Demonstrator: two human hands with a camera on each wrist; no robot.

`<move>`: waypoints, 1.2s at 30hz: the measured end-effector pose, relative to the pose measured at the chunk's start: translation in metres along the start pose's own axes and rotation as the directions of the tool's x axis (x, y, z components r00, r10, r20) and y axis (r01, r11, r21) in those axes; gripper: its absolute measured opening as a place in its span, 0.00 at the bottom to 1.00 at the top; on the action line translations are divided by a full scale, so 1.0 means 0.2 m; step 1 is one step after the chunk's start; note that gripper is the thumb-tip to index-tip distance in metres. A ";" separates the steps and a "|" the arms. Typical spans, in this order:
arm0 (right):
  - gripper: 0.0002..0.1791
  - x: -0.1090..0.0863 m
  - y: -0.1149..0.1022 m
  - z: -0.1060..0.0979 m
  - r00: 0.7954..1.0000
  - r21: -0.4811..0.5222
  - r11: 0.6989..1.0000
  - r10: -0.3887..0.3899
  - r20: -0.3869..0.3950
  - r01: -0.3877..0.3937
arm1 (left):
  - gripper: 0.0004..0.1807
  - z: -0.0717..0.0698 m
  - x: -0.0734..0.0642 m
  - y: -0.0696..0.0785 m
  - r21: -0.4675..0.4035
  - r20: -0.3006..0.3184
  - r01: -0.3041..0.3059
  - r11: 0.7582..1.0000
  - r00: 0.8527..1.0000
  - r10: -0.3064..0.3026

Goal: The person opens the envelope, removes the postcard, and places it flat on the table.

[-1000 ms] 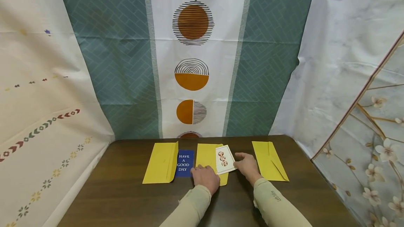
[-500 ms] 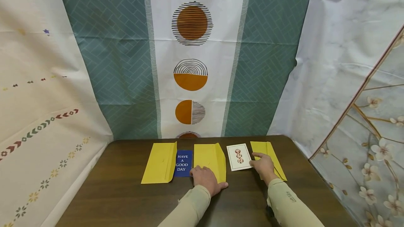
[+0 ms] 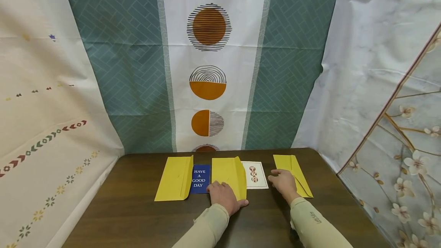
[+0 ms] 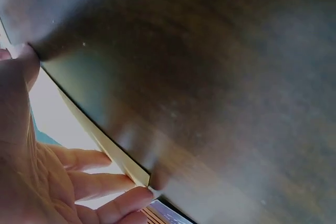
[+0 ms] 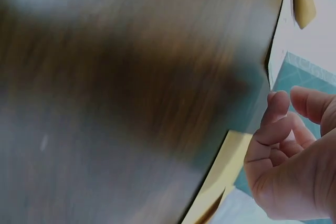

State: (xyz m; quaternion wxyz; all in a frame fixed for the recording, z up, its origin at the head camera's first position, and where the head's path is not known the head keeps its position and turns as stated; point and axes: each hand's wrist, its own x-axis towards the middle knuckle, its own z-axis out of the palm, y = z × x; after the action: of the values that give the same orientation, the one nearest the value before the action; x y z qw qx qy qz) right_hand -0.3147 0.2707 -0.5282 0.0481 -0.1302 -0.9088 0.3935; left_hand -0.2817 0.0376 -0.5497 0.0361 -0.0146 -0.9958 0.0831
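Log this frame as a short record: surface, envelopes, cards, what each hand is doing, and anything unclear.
Surface: dark wooden table
Envelopes: three yellow, in a row: left envelope, middle envelope, right envelope
Blue card: reads HAVE A GOOD DAY; between left and middle envelopes
White card: red-brown design; at middle envelope's right edge
Left-hand grip: spread across middle envelope's near edge
Right-hand grip: beside white card's right edge, partly hiding right envelope
Unclear: whether either card is partly inside an envelope
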 end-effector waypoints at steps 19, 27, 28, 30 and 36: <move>0.37 0.02 0.28 -0.39 0.997 -0.279 0.958 -0.076 -0.021 0.067 | 0.39 -0.10 -0.11 0.11 0.089 -0.342 -0.455 0.886 0.821 0.456; 0.45 0.03 0.40 -0.44 0.988 -0.306 0.941 -0.121 0.093 0.144 | 0.42 -0.11 -0.14 0.26 0.118 -0.243 -0.631 0.766 0.730 0.639; 0.45 0.04 0.41 -0.44 0.987 -0.308 0.939 -0.131 0.094 0.154 | 0.42 -0.11 -0.14 0.29 0.118 -0.231 -0.639 0.760 0.727 0.647; 0.44 0.04 0.41 -0.42 0.984 -0.316 0.933 -0.154 0.088 0.174 | 0.44 -0.11 -0.15 0.34 0.123 -0.197 -0.648 0.751 0.726 0.659; 0.42 0.03 0.39 -0.37 0.978 -0.335 0.919 -0.190 0.082 0.207 | 0.46 -0.08 -0.15 0.43 0.133 -0.142 -0.649 0.749 0.736 0.662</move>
State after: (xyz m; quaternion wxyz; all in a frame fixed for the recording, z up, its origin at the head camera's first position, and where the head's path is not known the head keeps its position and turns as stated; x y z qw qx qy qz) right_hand -0.2916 0.3753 -0.5334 0.0427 -0.0343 -0.9726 0.2259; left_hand -0.2494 0.1248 -0.5514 0.0949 -0.3705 -0.9154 0.1259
